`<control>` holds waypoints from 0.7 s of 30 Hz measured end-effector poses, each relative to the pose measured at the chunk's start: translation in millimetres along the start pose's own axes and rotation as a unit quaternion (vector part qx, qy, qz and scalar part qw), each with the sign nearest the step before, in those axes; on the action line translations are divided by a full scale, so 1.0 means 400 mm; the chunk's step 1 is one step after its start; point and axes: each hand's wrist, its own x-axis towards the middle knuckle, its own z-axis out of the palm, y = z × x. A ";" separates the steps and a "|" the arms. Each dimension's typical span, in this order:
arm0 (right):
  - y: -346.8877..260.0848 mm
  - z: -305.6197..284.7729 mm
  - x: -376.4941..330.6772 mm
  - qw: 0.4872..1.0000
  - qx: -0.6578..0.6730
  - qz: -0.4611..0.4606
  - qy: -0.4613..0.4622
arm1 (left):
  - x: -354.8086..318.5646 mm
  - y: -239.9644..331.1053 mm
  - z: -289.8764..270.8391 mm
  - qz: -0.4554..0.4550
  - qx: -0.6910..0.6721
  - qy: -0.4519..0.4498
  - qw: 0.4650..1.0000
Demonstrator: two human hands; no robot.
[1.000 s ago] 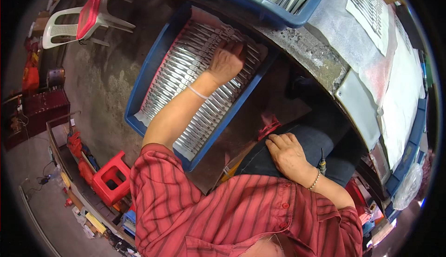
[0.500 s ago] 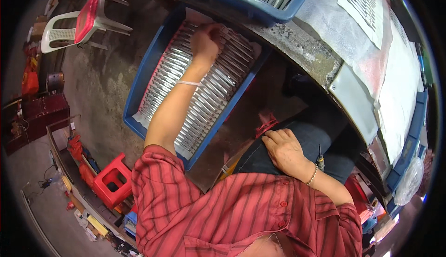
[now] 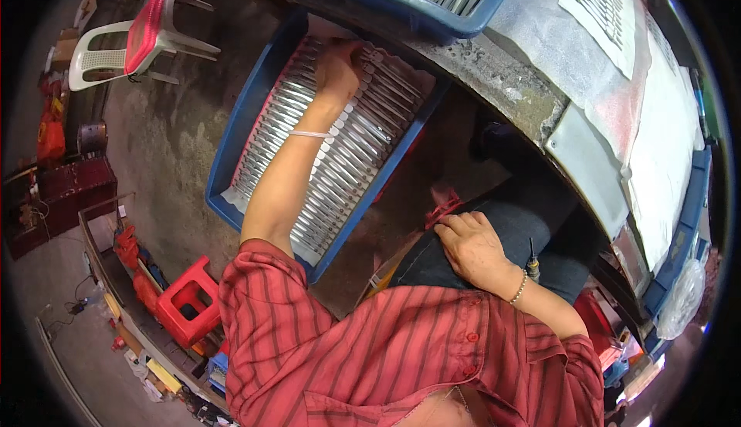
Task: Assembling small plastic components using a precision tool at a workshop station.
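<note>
The grey concrete floor (image 3: 166, 137) holds a white plastic chair (image 3: 116, 49) far left, a red stool (image 3: 185, 303) near.

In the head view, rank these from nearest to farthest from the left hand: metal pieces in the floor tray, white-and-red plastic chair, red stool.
1. Metal pieces: under the left hand, in the blue floor tray.
2. White-and-red plastic chair: off to the person's left.
3. Red stool: lower left, beside the person's shoulder.
</note>
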 end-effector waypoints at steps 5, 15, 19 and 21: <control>-0.004 -0.001 0.007 1.000 -0.002 -0.001 -0.008 | -0.015 -0.009 -0.003 -0.012 -0.015 0.020 1.000; 0.002 -0.004 0.007 1.000 0.003 -0.001 -0.008 | -0.111 0.079 -0.009 0.094 0.094 0.017 0.991; 0.000 -0.003 0.006 1.000 -0.002 0.001 -0.005 | -0.120 0.129 -0.003 0.010 0.071 -0.106 0.992; -0.001 0.004 0.004 1.000 -0.005 0.001 0.006 | -0.120 0.130 0.008 0.002 0.060 -0.116 0.991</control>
